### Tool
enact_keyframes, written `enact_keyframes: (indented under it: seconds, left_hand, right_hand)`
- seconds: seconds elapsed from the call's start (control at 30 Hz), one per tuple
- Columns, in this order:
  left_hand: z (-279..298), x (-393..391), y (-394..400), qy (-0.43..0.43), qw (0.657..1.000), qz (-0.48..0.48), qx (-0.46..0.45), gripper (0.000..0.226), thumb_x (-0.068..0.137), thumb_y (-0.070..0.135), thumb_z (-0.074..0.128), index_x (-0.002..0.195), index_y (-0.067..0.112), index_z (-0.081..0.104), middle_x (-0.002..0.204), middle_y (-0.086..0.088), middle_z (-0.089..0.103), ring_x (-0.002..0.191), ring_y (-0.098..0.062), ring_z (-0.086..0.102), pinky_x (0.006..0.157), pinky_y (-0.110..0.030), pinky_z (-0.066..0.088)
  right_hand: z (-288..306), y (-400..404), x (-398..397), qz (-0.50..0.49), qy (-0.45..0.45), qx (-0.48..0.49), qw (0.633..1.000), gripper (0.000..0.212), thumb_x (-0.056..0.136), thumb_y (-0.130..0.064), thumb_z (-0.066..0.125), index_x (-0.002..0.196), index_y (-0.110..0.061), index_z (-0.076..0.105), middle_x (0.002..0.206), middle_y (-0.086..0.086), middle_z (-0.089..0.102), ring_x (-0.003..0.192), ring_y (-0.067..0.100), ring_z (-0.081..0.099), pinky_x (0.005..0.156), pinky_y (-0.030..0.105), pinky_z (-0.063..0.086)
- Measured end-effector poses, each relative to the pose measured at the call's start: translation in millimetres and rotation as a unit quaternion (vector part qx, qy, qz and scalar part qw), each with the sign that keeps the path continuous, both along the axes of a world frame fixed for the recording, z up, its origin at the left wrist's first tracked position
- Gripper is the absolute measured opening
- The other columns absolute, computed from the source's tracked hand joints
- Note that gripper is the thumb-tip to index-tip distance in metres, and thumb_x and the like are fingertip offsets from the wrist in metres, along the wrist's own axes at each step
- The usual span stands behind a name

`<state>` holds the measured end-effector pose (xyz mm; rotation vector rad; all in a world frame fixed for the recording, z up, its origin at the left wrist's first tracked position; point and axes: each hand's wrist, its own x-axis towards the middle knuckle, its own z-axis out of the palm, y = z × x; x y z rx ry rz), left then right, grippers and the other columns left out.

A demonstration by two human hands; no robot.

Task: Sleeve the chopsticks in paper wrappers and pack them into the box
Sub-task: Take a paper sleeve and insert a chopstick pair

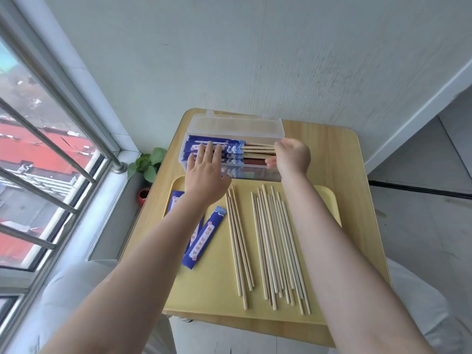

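A clear plastic box [265,176] with its lid [235,125] tipped back stands at the table's far side. Inside lie several chopstick pairs in blue paper wrappers [231,149], bare wooden ends pointing right. My left hand [204,172] lies flat with straight fingers on the wrappers. My right hand [291,155] is at the bare chopstick ends [258,148], fingers curled toward them; whether it grips them is hidden. Several loose bamboo chopsticks [268,241] lie on the yellow tray [217,290]. Empty blue wrappers [204,238] rest on the tray's left, partly under my left forearm.
The small wooden table [357,175] stands against a white wall. A barred window [51,149] is on the left. A potted green plant [148,164] sits on the floor by the table's left edge.
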<state>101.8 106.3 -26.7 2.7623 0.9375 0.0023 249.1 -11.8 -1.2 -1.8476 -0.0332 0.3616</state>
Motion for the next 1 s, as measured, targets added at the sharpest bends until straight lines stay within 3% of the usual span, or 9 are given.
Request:
enact_keyframes:
  seconds: [0.1, 0.23, 0.33, 0.43, 0.6, 0.67, 0.73, 0.83, 1.0]
  left_hand:
    - [-3, 5, 2, 0.018, 1.000, -0.006, 0.011, 0.081, 0.099, 0.048, 0.045, 0.161, 0.018, 0.002, 0.169, -0.006, -0.002, 0.155, -0.025, -0.007, 0.124, -0.048, -0.002]
    - [-1, 10, 10, 0.030, 0.999, -0.019, 0.006, 0.083, 0.098, 0.051, 0.046, 0.161, 0.018, 0.004, 0.169, -0.006, -0.001, 0.155, -0.026, -0.006, 0.125, -0.048, -0.002]
    - [0, 15, 13, 0.051, 0.998, -0.025, 0.010, 0.087, 0.096, 0.055, 0.047, 0.161, 0.018, 0.002, 0.169, -0.006, -0.002, 0.155, -0.025, -0.006, 0.125, -0.050, 0.000]
    - [1, 16, 16, 0.061, 0.997, -0.035, 0.012, 0.093, 0.093, 0.059, 0.050, 0.161, 0.018, 0.001, 0.169, -0.006, -0.002, 0.155, -0.025, -0.005, 0.125, -0.050, 0.004]
    - [4, 0, 14, -0.078, 0.996, -0.035, -0.003, 0.087, 0.092, 0.047, 0.055, 0.161, 0.019, 0.011, 0.169, -0.007, 0.002, 0.155, -0.027, -0.003, 0.126, -0.046, 0.004]
    - [5, -13, -1, -0.182, 0.983, -0.008, 0.024, 0.066, 0.089, 0.038, 0.058, 0.148, 0.014, 0.042, 0.157, -0.013, 0.034, 0.148, -0.034, 0.027, 0.120, -0.045, 0.022]
    - [6, -28, -16, -0.231, 0.972, 0.041, 0.034, 0.031, 0.089, 0.032, 0.059, 0.113, 0.013, 0.063, 0.119, -0.009, 0.059, 0.110, -0.029, 0.056, 0.092, -0.037, 0.040]
    - [4, -48, -36, -0.099, 0.990, 0.093, -0.039, 0.016, 0.091, 0.030, 0.055, 0.090, 0.016, 0.061, 0.097, -0.001, 0.064, 0.082, -0.021, 0.058, 0.064, -0.030, 0.041]
    - [-19, -71, -56, -0.013, 0.999, 0.041, -0.028, 0.029, 0.090, 0.036, 0.061, 0.111, 0.016, 0.060, 0.105, -0.002, 0.064, 0.097, -0.024, 0.060, 0.074, -0.033, 0.043]
  right_hand:
    - [-2, -4, -4, 0.054, -0.201, -0.144, 0.967, 0.030, 0.096, -0.011, 0.049, 0.120, -0.010, 0.069, 0.118, 0.006, 0.070, 0.091, 0.026, 0.071, 0.074, 0.028, 0.054]
    - [-4, 3, -13, 0.205, -0.382, -0.244, 0.868, 0.028, 0.100, -0.018, 0.047, 0.112, -0.010, 0.071, 0.115, 0.002, 0.068, 0.111, 0.021, 0.058, 0.083, 0.028, 0.043]
    - [-16, 13, -15, 0.321, -0.371, -0.339, 0.803, 0.043, 0.106, -0.038, 0.035, 0.132, -0.015, 0.061, 0.136, 0.002, 0.062, 0.129, 0.021, 0.051, 0.114, 0.040, 0.029]
    - [-18, 15, -19, 0.356, -0.310, -0.395, 0.788, 0.055, 0.107, -0.048, 0.024, 0.149, -0.018, 0.043, 0.158, 0.002, 0.040, 0.147, 0.019, 0.031, 0.123, 0.048, 0.007]
    - [-7, 9, -32, 0.287, -0.408, -0.291, 0.816, 0.037, 0.104, -0.027, 0.044, 0.134, -0.008, 0.055, 0.142, 0.011, 0.052, 0.133, 0.031, 0.044, 0.113, 0.046, 0.030]
    - [-6, 6, -47, 0.235, -0.448, -0.228, 0.832, 0.021, 0.097, -0.015, 0.052, 0.110, -0.005, 0.065, 0.113, 0.012, 0.062, 0.107, 0.032, 0.057, 0.092, 0.043, 0.042]
    - [-6, 3, -68, 0.253, -0.406, -0.201, 0.855, 0.013, 0.097, -0.012, 0.051, 0.097, -0.007, 0.063, 0.095, 0.008, 0.064, 0.088, 0.029, 0.059, 0.074, 0.039, 0.044]
    - [-14, -2, -97, 0.330, -0.290, -0.262, 0.859, 0.013, 0.099, -0.019, 0.048, 0.098, -0.014, 0.060, 0.091, 0.005, 0.065, 0.081, 0.028, 0.060, 0.063, 0.035, 0.044]
    - [-34, -23, -122, 0.359, -0.210, -0.330, 0.848, 0.013, 0.097, -0.021, 0.052, 0.106, -0.014, 0.058, 0.100, 0.005, 0.065, 0.090, 0.030, 0.062, 0.065, 0.032, 0.040]
